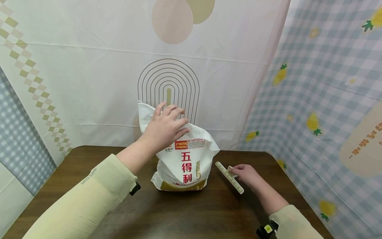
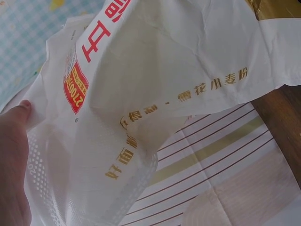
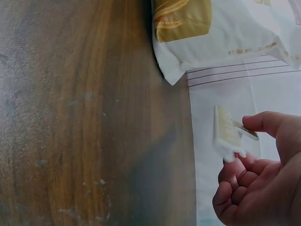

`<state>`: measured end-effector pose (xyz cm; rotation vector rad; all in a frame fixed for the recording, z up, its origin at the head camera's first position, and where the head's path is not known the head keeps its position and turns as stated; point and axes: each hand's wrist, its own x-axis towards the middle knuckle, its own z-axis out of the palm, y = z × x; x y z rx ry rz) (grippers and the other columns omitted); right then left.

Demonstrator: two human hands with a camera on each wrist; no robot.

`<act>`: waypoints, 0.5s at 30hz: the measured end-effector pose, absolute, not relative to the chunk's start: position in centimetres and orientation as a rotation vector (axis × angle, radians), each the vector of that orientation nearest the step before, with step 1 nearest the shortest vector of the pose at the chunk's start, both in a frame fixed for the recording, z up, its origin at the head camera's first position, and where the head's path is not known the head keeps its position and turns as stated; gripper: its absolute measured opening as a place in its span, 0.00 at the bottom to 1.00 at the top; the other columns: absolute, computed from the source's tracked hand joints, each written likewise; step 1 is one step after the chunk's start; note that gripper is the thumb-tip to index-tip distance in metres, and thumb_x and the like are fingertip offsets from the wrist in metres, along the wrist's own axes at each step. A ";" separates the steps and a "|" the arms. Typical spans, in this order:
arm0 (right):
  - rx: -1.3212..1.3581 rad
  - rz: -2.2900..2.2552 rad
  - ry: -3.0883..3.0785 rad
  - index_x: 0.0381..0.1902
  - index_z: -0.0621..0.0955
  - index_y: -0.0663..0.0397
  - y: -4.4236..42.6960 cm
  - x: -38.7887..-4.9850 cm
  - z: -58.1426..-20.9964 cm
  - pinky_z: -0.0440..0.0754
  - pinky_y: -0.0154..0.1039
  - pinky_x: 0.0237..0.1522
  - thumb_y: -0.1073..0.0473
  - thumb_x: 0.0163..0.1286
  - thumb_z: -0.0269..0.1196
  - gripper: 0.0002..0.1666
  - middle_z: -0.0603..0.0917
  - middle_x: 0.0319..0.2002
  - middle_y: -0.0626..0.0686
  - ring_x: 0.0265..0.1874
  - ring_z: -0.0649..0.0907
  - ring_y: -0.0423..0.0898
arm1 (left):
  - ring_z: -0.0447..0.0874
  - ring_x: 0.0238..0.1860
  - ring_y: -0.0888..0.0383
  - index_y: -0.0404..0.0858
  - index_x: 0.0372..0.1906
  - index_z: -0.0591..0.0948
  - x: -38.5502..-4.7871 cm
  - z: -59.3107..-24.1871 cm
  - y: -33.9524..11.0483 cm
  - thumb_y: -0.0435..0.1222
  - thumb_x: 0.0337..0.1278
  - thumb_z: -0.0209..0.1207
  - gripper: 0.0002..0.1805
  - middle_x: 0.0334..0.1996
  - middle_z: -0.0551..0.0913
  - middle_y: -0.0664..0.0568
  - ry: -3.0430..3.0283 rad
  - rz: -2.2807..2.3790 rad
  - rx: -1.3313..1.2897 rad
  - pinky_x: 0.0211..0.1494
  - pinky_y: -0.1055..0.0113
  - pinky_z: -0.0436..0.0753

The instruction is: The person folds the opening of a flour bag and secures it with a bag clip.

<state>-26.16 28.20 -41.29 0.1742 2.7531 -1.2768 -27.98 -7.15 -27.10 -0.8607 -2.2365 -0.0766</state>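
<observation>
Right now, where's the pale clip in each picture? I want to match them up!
Head: the clip is right of the middle and below it, held in the right hand.
Left wrist: it isn't in this picture.
Right wrist: it's right of the middle, held between thumb and fingers.
Shared landmark: the white bag, near the middle in head, large in left wrist, and at the top right in right wrist.

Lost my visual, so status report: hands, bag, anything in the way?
Left hand touching white bag near its top. Right hand pinching pale clip, apart from bag. Bag upright on table. Left hand partly covering bag's top.
</observation>
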 end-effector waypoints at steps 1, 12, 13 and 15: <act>0.175 -1.286 2.750 0.43 0.83 0.68 28.2 -26.1 -41.2 0.79 0.44 0.36 0.53 0.65 0.66 0.20 0.83 0.36 0.55 0.32 0.80 0.50 | 0.67 0.66 0.45 0.50 0.49 0.85 -28.0 -27.1 -7.2 0.54 0.66 0.59 0.16 0.61 0.77 0.49 -2.235 -0.076 -0.861 0.74 0.43 0.51; 0.147 -1.363 2.756 0.43 0.79 0.70 28.2 -25.9 -40.2 0.76 0.41 0.32 0.57 0.66 0.66 0.19 0.80 0.32 0.55 0.26 0.77 0.47 | 0.66 0.66 0.45 0.50 0.49 0.85 -28.0 -27.2 -7.2 0.54 0.66 0.59 0.17 0.62 0.76 0.48 -2.220 -0.070 -0.867 0.74 0.44 0.50; 0.145 -1.369 2.757 0.43 0.79 0.70 28.2 -25.9 -40.0 0.75 0.41 0.32 0.57 0.66 0.66 0.19 0.81 0.32 0.55 0.26 0.77 0.47 | 0.66 0.66 0.46 0.50 0.48 0.85 -28.0 -27.2 -7.2 0.54 0.66 0.59 0.17 0.62 0.76 0.48 -2.219 -0.070 -0.867 0.74 0.44 0.50; 0.144 -1.378 2.758 0.43 0.78 0.71 28.1 -25.8 -39.6 0.75 0.40 0.30 0.57 0.67 0.65 0.19 0.81 0.32 0.56 0.26 0.77 0.46 | 0.66 0.66 0.46 0.50 0.48 0.85 -28.0 -27.2 -7.2 0.54 0.66 0.59 0.16 0.62 0.76 0.48 -2.218 -0.071 -0.869 0.74 0.44 0.50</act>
